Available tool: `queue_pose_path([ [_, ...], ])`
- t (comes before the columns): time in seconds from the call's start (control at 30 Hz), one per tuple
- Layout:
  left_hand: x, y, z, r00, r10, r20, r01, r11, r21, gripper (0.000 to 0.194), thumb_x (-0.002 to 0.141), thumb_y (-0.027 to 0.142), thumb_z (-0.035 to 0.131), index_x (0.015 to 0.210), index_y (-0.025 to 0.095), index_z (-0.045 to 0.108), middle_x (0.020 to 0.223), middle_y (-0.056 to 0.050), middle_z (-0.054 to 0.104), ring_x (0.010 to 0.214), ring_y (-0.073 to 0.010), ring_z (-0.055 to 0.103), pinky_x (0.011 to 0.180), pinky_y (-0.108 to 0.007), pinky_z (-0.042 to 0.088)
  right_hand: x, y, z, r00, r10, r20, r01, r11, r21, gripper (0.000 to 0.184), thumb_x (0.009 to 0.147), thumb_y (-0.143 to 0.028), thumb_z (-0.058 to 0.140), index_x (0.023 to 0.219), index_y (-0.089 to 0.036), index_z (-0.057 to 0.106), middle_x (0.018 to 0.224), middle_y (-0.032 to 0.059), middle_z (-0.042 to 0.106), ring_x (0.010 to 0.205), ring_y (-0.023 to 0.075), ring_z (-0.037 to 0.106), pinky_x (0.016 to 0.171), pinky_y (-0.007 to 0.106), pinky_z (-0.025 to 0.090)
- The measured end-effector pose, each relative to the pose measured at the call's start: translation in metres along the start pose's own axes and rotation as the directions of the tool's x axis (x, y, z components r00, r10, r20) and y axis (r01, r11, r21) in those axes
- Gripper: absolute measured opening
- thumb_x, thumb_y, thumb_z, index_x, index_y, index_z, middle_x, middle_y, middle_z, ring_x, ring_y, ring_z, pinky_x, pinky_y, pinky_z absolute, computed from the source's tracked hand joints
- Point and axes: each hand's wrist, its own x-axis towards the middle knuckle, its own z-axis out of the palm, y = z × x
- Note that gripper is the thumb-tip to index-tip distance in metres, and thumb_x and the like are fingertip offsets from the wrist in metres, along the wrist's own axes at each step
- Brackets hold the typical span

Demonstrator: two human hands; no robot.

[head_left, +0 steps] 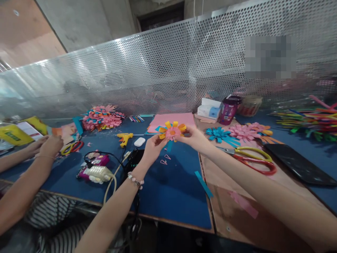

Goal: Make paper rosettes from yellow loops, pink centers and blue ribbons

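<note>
Between my two hands, raised over the blue table, is a paper flower (172, 133) with a pink middle and yellow-orange looped petals. My left hand (155, 146) pinches its lower left edge. On the other side, the fingers of my right hand (194, 137) close on its right edge. A strip of blue paper shows just below the flower. Behind it lie sheets of pink paper (175, 118). Small pink paper scraps (164, 161) are on the table under my hands, and a blue paper strip (203, 184) lies nearer the front edge.
To the left are a yellow glue gun (124, 139), a white case (139, 141), cables and a power strip (98, 172). A co-worker's hands (50, 146) work farther left. Scissors (252, 158), a phone (300, 163), paper flowers (243, 133) and a purple cup (229, 109) are at right.
</note>
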Motion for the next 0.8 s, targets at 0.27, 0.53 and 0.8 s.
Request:
queue_pose_path([
  [0.27,-0.003,0.007,-0.026,0.687,0.695,0.211,-0.691,0.536,0.485,0.023,0.086,0.029,0.061,0.107,0.021,0.065,0.106,-0.007,0.07,0.104,-0.0192,0.061,0.093,-0.038,0.048,-0.003,-0.011,-0.022,0.871,-0.465,0.16,0.487,0.773,-0.407,0.036,0.077,-0.032,0.068,0.111,-0.027,0.059,0.126,0.0088,0.045,0.125,0.0267,0.038,0.104,0.05,0.031],
  [0.53,-0.007,0.014,-0.035,0.51,0.781,0.361,-0.735,0.178,0.654,0.029,0.084,0.016,0.063,0.112,0.024,0.061,0.104,-0.004,0.069,0.103,-0.0168,0.061,0.088,-0.033,0.052,-0.013,-0.039,-0.03,0.766,-0.492,0.414,0.632,0.46,-0.624,0.054,0.073,-0.025,0.069,0.123,-0.034,0.051,0.145,0.0048,0.024,0.131,0.0335,0.025,0.105,0.056,0.026],
  [0.8,-0.006,0.016,-0.034,0.462,0.806,0.371,-0.745,0.126,0.655,0.024,0.082,0.019,0.066,0.105,0.022,0.063,0.098,-0.005,0.068,0.099,-0.0175,0.061,0.084,-0.032,0.053,-0.017,-0.041,-0.023,0.706,-0.51,0.491,0.692,0.353,-0.63,0.048,0.074,-0.012,0.062,0.118,-0.03,0.056,0.143,0.0067,0.03,0.127,0.0343,0.028,0.099,0.058,0.033],
])
